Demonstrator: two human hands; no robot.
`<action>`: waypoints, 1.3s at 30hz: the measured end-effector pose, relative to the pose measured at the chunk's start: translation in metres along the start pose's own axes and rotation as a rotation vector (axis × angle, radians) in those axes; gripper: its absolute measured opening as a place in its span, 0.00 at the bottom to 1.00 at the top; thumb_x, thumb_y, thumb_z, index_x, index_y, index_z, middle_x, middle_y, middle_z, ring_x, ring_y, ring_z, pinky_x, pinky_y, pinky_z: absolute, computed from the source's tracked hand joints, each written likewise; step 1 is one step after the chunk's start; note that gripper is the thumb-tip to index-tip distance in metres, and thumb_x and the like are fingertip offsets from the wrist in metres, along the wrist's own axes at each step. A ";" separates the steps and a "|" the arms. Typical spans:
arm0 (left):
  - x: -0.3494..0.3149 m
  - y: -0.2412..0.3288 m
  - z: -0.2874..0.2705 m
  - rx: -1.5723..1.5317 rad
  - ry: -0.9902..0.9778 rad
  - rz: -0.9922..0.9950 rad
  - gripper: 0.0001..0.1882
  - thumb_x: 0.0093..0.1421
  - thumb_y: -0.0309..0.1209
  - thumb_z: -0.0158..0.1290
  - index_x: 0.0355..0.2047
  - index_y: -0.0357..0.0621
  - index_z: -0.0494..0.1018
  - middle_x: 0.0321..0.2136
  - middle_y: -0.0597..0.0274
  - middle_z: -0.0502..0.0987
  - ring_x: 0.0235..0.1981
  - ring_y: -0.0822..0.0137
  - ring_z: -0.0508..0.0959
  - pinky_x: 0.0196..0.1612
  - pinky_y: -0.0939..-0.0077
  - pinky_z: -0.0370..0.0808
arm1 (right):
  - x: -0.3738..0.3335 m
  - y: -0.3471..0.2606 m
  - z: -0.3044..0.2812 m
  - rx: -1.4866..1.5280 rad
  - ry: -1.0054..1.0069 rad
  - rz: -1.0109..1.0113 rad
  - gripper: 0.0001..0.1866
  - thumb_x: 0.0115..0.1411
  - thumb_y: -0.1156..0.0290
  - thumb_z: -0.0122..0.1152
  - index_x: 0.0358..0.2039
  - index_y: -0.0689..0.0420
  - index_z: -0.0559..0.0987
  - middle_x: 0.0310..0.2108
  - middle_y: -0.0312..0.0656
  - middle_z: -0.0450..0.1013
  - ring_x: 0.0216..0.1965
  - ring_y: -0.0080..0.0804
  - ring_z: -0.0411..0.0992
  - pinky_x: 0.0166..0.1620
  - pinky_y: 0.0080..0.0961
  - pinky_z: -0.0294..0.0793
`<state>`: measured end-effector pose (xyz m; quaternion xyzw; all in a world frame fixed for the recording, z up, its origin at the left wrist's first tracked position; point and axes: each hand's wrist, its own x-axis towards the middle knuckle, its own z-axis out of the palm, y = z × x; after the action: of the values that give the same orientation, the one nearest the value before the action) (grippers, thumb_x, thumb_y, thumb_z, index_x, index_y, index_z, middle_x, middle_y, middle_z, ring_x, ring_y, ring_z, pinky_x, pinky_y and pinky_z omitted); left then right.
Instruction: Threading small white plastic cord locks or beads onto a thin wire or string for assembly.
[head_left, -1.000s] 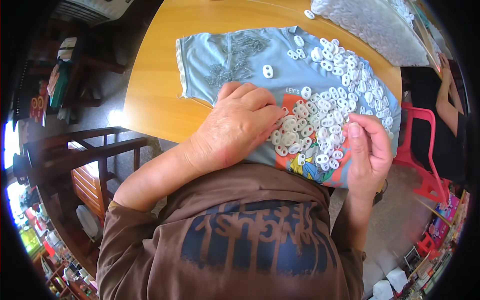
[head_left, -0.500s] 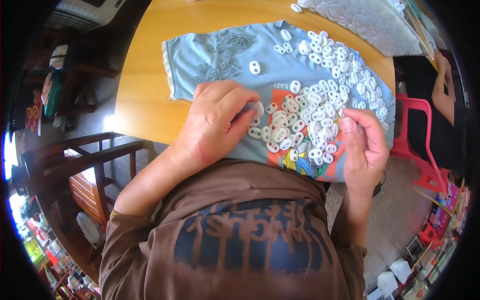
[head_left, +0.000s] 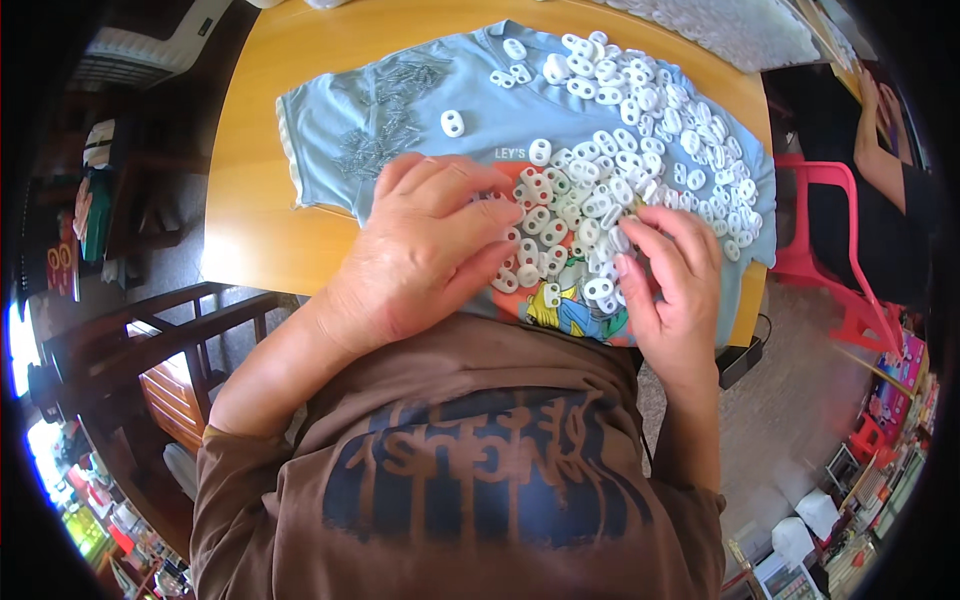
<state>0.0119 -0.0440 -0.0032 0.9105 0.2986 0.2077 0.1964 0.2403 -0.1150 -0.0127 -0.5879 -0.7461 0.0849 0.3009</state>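
On a light blue T-shirt [head_left: 430, 95] lies a loose heap of white two-hole cord locks [head_left: 600, 165], running from the middle to the right edge. My left hand [head_left: 420, 250] hovers over the heap's left side, fingers half bent, with a gap between thumb and forefinger. Part of the heap is hidden beneath it. At the front right of the heap, my right hand [head_left: 675, 285] has its thumb and forefinger around one white cord lock [head_left: 619, 237]. Small grey metal springs [head_left: 385, 125] are spread on the shirt beyond my left hand.
The shirt covers much of a yellow wooden table [head_left: 245, 170]. A large batch of white pieces [head_left: 700, 28] sits at the far right. Another person's forearm [head_left: 870, 140] shows beyond a red plastic chair [head_left: 830, 175]. Dark wooden furniture [head_left: 150, 325] stands at the left.
My right hand has come down and left from above the shirt to the heap. My left fingers have parted; the white piece seen at their tips no longer shows. The view has shifted slightly.
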 end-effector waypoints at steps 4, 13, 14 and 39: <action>0.009 0.009 0.004 -0.042 0.017 0.013 0.14 0.43 0.26 0.57 0.34 0.45 0.73 0.39 0.59 0.70 0.42 0.59 0.69 0.45 0.65 0.61 | 0.002 0.004 0.005 -0.053 0.015 -0.020 0.14 0.45 0.79 0.58 0.35 0.60 0.75 0.38 0.41 0.69 0.41 0.40 0.66 0.46 0.32 0.61; 0.033 0.024 0.029 0.016 0.018 0.087 0.09 0.42 0.26 0.57 0.27 0.45 0.71 0.37 0.61 0.70 0.41 0.59 0.69 0.45 0.63 0.61 | 0.000 0.012 0.003 0.075 0.096 0.018 0.12 0.45 0.81 0.57 0.34 0.61 0.75 0.36 0.42 0.70 0.40 0.38 0.67 0.44 0.29 0.63; 0.034 0.025 0.030 0.055 0.025 0.083 0.09 0.42 0.26 0.57 0.25 0.45 0.71 0.37 0.62 0.70 0.40 0.59 0.69 0.44 0.62 0.61 | 0.000 0.011 0.002 0.103 0.088 0.033 0.11 0.47 0.83 0.55 0.34 0.63 0.75 0.37 0.43 0.70 0.40 0.37 0.68 0.44 0.27 0.65; -0.019 0.027 -0.021 -1.099 0.160 -0.420 0.07 0.53 0.18 0.50 0.34 0.36 0.72 0.31 0.61 0.74 0.33 0.74 0.73 0.36 0.82 0.70 | 0.036 -0.071 0.000 0.741 -0.007 0.012 0.10 0.48 0.82 0.57 0.34 0.63 0.74 0.29 0.43 0.71 0.29 0.29 0.70 0.33 0.19 0.68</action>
<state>0.0000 -0.0714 0.0229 0.5783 0.3349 0.3566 0.6528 0.1769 -0.1021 0.0340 -0.4430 -0.6623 0.3529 0.4904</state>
